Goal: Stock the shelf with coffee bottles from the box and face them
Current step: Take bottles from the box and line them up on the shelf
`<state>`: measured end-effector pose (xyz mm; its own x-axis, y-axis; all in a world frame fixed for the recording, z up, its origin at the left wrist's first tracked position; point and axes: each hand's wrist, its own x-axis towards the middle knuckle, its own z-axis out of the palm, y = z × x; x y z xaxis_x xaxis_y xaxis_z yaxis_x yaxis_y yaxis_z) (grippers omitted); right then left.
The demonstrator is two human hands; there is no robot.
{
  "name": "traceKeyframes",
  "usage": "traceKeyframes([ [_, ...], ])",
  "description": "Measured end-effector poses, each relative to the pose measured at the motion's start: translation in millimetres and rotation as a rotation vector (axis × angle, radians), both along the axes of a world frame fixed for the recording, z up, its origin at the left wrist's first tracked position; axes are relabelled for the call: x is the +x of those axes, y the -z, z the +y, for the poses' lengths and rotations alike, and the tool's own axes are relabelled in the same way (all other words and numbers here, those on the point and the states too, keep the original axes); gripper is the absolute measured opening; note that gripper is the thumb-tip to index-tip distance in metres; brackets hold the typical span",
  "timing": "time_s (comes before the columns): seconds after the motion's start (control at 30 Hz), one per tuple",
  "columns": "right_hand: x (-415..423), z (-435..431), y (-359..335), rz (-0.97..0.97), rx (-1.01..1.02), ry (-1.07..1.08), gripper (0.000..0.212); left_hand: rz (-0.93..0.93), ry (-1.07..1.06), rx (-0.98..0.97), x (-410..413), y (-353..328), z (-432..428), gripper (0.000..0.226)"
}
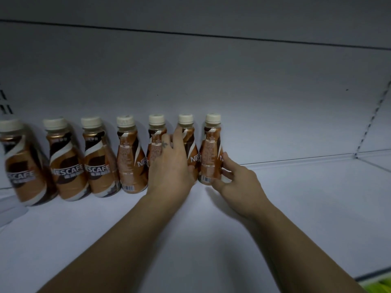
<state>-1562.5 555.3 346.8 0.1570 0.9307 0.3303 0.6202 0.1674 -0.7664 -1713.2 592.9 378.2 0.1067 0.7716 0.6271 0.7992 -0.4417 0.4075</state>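
Several brown Nescafe coffee bottles with cream caps stand in a row at the back of the white shelf. The three on the left show their front labels. Those to the right are turned sideways or backwards. My left hand wraps round the sixth bottle, covering part of the fifth bottle. My right hand pinches the lower body of the rightmost bottle, thumb in front and fingers behind. The box is out of view.
The shelf's back panel rises right behind the bottles. A slotted upright marks the right end of this bay. Bare shelf surface stretches to the right of the last bottle and in front of the row.
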Motion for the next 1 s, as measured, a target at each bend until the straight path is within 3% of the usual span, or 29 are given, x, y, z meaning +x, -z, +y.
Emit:
traceKeyframes([
  [0.2,3.7,2.2,3.4,-0.074,-0.193,-0.115,0.101,-0.055,0.02,-0.025,3.2,0.5,-2.0,0.093],
  [0.4,9.8,-2.4,-5.5,-0.038,-0.186,-0.084,0.09,-0.109,0.051,-0.086,1.5,-1.7,-9.6,0.095],
  [0.53,19.8,-23.9,-23.6,-0.096,-0.112,0.061,0.099,-0.136,0.142,-0.117,1.4,-1.1,-21.7,0.089],
  [0.63,33.4,-54.6,-31.4,-0.228,-0.069,0.134,0.089,-0.04,0.281,-0.092,4.3,-2.2,-30.6,0.059],
  [0.7,43.5,-77.3,-34.2,-0.293,-0.061,0.186,0.085,0.055,0.357,-0.096,11.6,-1.8,-39.6,0.049],
  [0.9,79.1,-150.4,-36.2,-0.433,-0.109,0.371,0.082,0.324,0.531,-0.049,51.7,-9.0,-74.3,0.061],
  [1.0,99.6,-189.6,-32.3,-0.461,-0.145,0.473,0.083,0.357,0.63,-0.035,81.5,-12.9,-100.5,0.063],
])
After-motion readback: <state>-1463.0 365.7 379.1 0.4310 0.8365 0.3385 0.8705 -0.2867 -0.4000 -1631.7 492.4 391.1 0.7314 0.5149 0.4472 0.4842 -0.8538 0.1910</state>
